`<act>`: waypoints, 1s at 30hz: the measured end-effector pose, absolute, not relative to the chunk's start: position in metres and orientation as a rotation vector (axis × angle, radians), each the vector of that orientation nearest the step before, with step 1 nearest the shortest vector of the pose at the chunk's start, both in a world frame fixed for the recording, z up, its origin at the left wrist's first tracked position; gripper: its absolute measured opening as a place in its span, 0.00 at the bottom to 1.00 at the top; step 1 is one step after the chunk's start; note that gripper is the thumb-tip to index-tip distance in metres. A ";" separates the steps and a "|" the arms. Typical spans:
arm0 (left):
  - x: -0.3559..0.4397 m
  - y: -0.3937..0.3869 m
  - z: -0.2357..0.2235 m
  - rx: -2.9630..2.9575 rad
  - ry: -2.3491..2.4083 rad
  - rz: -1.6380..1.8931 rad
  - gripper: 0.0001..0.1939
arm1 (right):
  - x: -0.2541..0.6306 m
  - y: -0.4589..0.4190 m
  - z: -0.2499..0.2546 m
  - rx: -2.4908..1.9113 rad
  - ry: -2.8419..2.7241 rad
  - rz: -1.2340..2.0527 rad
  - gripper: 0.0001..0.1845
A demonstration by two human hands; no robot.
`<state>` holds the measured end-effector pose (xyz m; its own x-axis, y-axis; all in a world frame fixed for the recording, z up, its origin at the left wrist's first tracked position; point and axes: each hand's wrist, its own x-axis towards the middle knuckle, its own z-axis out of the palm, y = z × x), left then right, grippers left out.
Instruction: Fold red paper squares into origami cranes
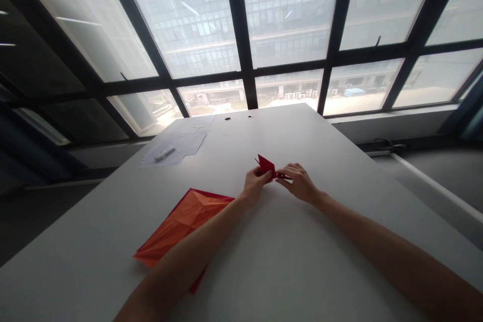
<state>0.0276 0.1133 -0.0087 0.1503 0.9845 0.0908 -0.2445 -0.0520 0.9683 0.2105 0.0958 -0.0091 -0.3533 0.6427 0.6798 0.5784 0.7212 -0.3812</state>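
Observation:
A small red folded-paper piece point(266, 165) with pointed tips is held up between my two hands over the white table. My left hand point(256, 182) pinches its body from the left, the thumb lying across the paper. At the right side, my right hand point(297, 181) grips a narrow part of the same paper between thumb and fingers. Its exact folds there are partly hidden by my fingers. Under my left forearm lies a creased orange sheet point(184, 219) with a red edge showing around it; the forearm covers part of it.
White papers point(188, 142) lie at the far left of the table point(271, 131), with a pale marker-like stick point(165, 153) on them. Two dark round spots show near the table's far edge. Large dark-framed windows point(247, 60) stand behind it.

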 end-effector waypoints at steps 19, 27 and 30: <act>0.022 0.109 0.001 1.363 0.773 1.010 0.18 | 0.227 0.104 -0.008 -0.939 -1.984 -0.133 0.05; 0.020 0.109 0.001 1.430 0.730 0.895 0.17 | 0.224 0.101 -0.009 -0.880 -1.970 -0.078 0.09; 0.019 0.108 0.001 1.429 0.729 0.900 0.17 | 0.219 0.103 -0.011 -0.927 -1.794 0.053 0.21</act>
